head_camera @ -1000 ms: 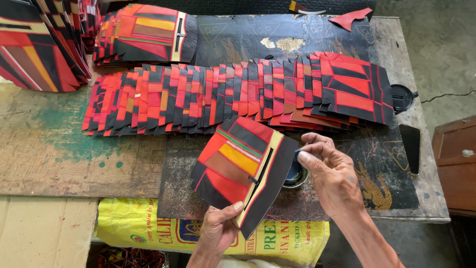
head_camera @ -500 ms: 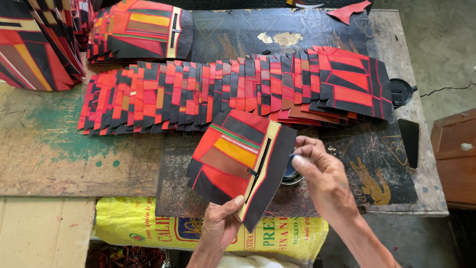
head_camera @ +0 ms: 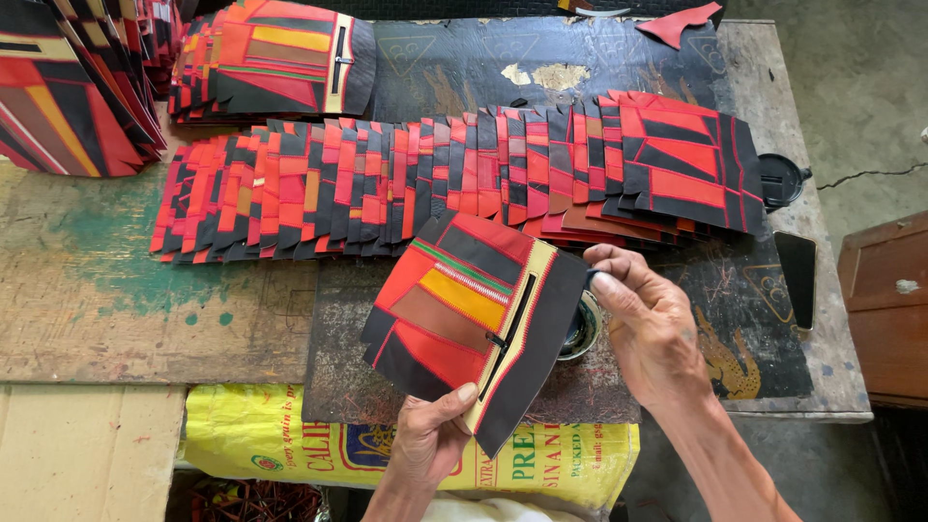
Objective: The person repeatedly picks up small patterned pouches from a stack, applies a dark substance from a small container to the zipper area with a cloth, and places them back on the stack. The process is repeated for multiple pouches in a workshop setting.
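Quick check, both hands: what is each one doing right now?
Left hand: closed on the lower edge of the patchwork panel.
Right hand: fingertips pinched at the panel's upper right corner.

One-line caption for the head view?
Left hand and right hand hold a red-and-black patchwork panel above a fanned row of panels.

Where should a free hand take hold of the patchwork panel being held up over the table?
Probably at the bare black strip along the lower right edge of the patchwork panel, coming from the right. The panel tilts up off the table, the left hand pinches its bottom edge, and the right hand is at its upper right corner.
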Available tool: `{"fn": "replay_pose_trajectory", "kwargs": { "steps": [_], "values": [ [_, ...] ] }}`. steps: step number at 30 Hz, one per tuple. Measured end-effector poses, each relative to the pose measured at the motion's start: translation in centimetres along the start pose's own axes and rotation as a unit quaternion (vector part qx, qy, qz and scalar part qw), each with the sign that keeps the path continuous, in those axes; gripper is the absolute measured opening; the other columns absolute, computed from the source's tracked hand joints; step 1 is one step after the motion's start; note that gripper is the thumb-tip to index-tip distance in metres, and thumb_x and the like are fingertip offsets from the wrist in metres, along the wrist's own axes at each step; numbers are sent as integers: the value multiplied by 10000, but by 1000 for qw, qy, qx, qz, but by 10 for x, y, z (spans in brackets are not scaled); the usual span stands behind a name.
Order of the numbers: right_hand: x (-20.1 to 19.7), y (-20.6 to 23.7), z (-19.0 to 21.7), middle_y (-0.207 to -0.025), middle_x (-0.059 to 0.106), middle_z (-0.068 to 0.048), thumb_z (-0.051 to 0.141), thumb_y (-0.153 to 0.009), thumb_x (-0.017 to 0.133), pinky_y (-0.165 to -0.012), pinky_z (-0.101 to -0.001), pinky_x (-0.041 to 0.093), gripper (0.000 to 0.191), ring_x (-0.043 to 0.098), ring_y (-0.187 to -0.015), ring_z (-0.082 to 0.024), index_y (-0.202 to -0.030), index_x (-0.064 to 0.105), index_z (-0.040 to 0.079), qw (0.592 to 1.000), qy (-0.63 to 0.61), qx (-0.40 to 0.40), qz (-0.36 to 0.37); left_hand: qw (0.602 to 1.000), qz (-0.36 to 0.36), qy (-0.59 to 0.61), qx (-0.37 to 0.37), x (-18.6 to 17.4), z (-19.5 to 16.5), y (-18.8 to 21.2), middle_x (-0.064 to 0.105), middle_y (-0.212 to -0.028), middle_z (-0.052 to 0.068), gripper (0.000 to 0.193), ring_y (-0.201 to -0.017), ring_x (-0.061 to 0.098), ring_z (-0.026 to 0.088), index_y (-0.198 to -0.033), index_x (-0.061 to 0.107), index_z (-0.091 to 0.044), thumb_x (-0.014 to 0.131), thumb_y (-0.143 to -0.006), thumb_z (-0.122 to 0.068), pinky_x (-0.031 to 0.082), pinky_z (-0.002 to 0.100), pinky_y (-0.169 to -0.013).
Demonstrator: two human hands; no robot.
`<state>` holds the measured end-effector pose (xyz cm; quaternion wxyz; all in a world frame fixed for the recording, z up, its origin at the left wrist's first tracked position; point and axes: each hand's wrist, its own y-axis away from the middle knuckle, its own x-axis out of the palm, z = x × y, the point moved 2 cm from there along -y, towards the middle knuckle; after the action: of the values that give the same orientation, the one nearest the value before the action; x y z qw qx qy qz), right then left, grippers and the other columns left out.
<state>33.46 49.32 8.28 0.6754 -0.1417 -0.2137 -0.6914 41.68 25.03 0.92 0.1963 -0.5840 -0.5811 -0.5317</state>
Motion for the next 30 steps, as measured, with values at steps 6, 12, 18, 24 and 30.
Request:
{"fn": "replay_pose_trajectory", "kwargs": {
  "steps": [6, 12, 18, 24, 30],
  "values": [
    [13, 25, -10, -1275, 549, -72, 84, -904, 719, -1023, -338, 462, 131, 566, -1133, -156, -979, 685, -19, 995, 93, 32, 29, 1000, -9, 2, 16, -8, 4, -9, 723, -1136, 231, 479, -1027, 742, 288, -1364, 531, 58, 638, -898, 78, 630, 426, -931],
    [16, 27, -8, -1301, 511, -72, 98, -918, 717, -1020, -309, 458, 135, 531, -1173, -137, -983, 688, -17, 995, 99, 5, 17, 999, -38, 4, -3, -15, 6, -14, 734, -1085, 291, 323, -987, 759, 317, -1231, 554, 175, 636, -937, 69, 646, 434, -916],
    [19, 27, -9, -1281, 521, -88, 90, -901, 724, -978, -345, 476, 129, 543, -1125, -159, -957, 694, -22, 991, 128, 15, 32, 1000, -23, 3, 20, -11, 5, -14, 753, -1018, 259, 299, -909, 769, 295, -1207, 613, 114, 646, -915, 60, 666, 400, -817],
    [21, 23, -5, -1311, 535, -89, 126, -923, 700, -1023, -351, 452, 153, 537, -1155, -168, -962, 693, -22, 990, 142, -4, 8, 999, -28, -4, 20, -14, 9, -18, 760, -948, 249, 199, -832, 776, 273, -1090, 687, 104, 670, -902, 41, 671, 359, -750],
    [29, 30, -11, -1292, 532, -94, 125, -905, 710, -1042, -363, 451, 153, 545, -1160, -181, -961, 688, -16, 992, 124, 12, 27, 998, -46, -7, 31, -18, 13, -24, 758, -897, 233, 120, -760, 767, 242, -998, 740, 99, 680, -907, 49, 651, 320, -687]
  ]
}}
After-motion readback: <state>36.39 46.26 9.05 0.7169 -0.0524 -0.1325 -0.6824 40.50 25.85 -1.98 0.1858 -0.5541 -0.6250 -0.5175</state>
